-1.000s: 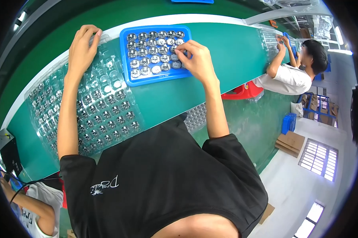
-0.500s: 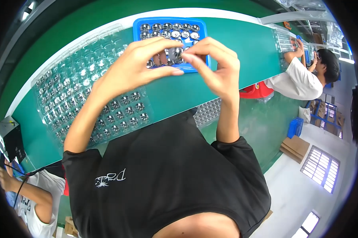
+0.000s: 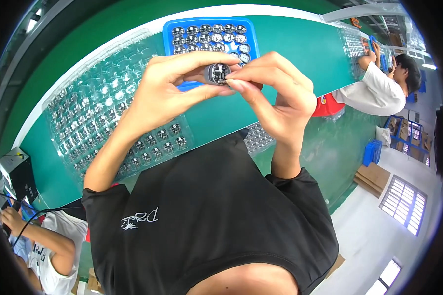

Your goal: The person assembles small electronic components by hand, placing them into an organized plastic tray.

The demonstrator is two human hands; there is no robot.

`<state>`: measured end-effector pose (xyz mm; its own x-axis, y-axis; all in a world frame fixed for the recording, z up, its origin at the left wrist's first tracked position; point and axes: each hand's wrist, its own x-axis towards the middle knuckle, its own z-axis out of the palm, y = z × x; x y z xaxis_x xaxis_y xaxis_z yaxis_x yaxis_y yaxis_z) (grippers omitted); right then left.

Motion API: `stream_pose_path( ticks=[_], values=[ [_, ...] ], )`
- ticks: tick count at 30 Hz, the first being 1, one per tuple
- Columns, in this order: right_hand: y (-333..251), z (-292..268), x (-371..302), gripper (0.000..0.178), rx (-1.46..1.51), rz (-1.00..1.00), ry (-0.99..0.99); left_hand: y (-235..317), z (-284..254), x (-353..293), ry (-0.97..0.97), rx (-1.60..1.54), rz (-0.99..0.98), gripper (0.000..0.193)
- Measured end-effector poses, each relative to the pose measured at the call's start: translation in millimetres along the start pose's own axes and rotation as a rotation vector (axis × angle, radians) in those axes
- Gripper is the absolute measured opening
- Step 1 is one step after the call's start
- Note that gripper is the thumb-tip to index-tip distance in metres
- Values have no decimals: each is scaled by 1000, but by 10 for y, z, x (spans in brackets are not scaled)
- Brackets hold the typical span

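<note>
- At the bottom of the frame the person's black shirt [image 3: 207, 216] fills the near view, with both bare forearms rising from it toward the centre.
- The left hand [image 3: 170, 91] is closed in a pinch around a small round grey part [image 3: 217, 73], thumb below and fingers over the top, raised toward the camera above the bench.
- The right hand [image 3: 275, 93] meets it from the right of centre, its thumb and forefinger gripping the same part at its right edge; both hands are therefore grasping it, neither is free.
- The step in hand looks like close inspection or fitting of this one piece, lifted clear of its tray; whether anything is being pressed into it cannot be told.
- A next move would call for a steady two-handed hold and a clean aim at an open cell.
- Just behind the hands, at upper centre, sits a blue tray [image 3: 253, 32] holding rows of similar round parts.
- At left, clear blister trays [image 3: 91, 118] spread across the green bench [image 3: 300, 46], some cells filled.
- At far upper right a co-worker in white [image 3: 378, 91] leans on the same bench; another person's arm [image 3: 40, 241] shows at lower left.
</note>
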<state>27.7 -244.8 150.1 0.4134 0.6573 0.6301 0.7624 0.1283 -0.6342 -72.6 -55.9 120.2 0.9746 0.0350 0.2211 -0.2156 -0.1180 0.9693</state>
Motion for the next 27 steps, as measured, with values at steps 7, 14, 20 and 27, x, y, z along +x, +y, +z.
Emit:
stream_pose_path(
  ticks=[7,14,20,27],
  values=[
    [-93,4,-4,17,-96,-1,-10,-6,49,-26,34,23,84,44],
    [-73,-44,-50,16,-134,53,-61,-62,55,17,27,224,183,44],
    [191,32,-208,9,-169,176,-151,-350,77,65,-37,314,143,55],
    [957,-247,-309,8,-354,256,-138,-306,-220,-156,192,462,12,32]
  ],
)
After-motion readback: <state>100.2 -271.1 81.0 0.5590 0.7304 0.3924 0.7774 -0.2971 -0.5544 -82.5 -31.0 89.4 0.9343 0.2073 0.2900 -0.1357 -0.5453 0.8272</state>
